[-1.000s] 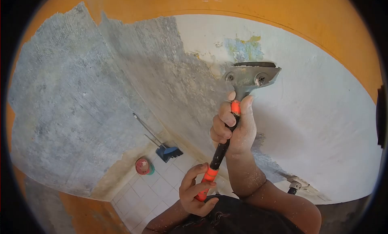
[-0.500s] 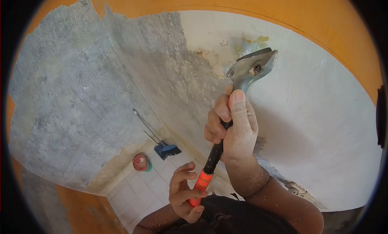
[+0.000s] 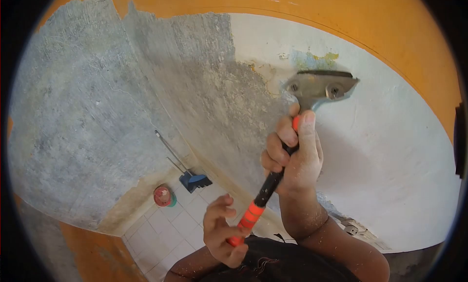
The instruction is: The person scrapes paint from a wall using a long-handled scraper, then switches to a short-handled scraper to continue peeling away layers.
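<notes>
A long-handled scraper (image 3: pixel 319 87) with a wide grey metal head and a black and orange handle is held out toward the wall. My right hand (image 3: pixel 297 153) is wrapped round the upper handle just below the head, its thumb lying along the grip. Fingers of my left hand (image 3: pixel 224 231) curl round the orange lower end of the handle. The scraper head lies over white paint (image 3: pixel 390 131), beside a patch of yellow-green and blue stains; whether its blade touches the wall I cannot tell. Pale dust covers my right hand and forearm.
Bare grey wall (image 3: pixel 204 87) extends left of the white paint, with an orange band (image 3: pixel 312 4) above. Down on the tiled floor (image 3: pixel 178 228) are a red and green bucket (image 3: pixel 163 196) and a blue broom and dustpan (image 3: pixel 194 179). A socket box (image 3: pixel 350 230) sits at lower right.
The scraper head has moved right and slightly down in view and turned to lie more level. My right hand has shifted right with it, while my left hand stays at the lower end.
</notes>
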